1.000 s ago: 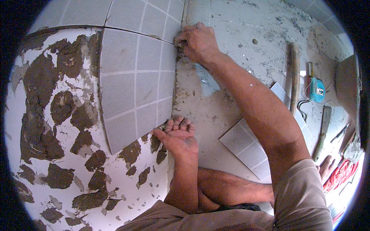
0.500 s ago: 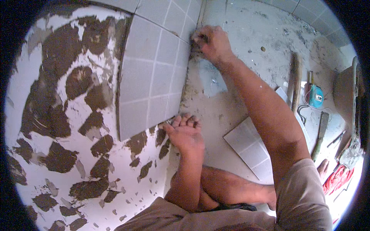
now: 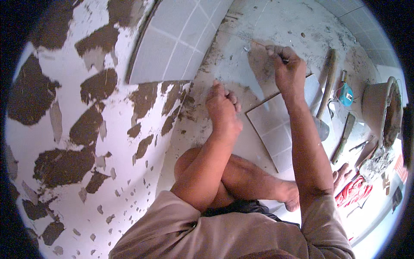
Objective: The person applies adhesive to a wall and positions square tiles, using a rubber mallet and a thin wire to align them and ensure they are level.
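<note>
My left hand (image 3: 222, 103) is raised with fingers curled, just right of the lower corner of a grey grid-patterned tile (image 3: 181, 34) on the left wall. What it holds, if anything, is hidden. My right hand (image 3: 286, 69) is closed over the floor, fingertips pinched by a thin line (image 3: 258, 43), too fine to identify. The wall (image 3: 129, 207) below the tile bears dark mortar patches (image 3: 64, 166). Beneath my right hand and forearm lies another grey tile (image 3: 267, 123).
On the right are a wooden-handled tool (image 3: 328, 73), a teal tape measure (image 3: 346, 95), a long flat tool (image 3: 345, 138), a dirty container (image 3: 373, 108) and a crumpled red cloth (image 3: 353, 192). My bare leg (image 3: 250, 177) is folded below my hands. A tiled wall (image 3: 353, 21) stands beyond.
My right hand has left the wall tile's edge and moved right and down. My left hand has risen, turned over and curled closed. The view has shifted along the wall.
</note>
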The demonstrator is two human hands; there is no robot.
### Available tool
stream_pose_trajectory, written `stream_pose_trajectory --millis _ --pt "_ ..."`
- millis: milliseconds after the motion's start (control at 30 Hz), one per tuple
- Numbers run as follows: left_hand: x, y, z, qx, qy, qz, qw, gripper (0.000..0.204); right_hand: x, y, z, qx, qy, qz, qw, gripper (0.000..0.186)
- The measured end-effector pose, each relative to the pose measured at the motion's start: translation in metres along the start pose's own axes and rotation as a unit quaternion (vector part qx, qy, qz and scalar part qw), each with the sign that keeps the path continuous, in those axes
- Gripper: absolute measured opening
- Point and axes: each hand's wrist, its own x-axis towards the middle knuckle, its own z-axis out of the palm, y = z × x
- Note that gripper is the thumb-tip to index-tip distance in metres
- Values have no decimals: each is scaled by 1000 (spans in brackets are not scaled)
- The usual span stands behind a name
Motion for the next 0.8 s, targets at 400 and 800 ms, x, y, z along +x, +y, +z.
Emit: stream_pose_trajectory --millis 400,800 --pt "-19 -9 14 -57 -40 -6 998 7 -85 -33 -14 -34 -94 32 994 14" --pt "-35 5 2 -46 -79 49 995 13 -95 -17 -4 -93 -140 1 986 19"
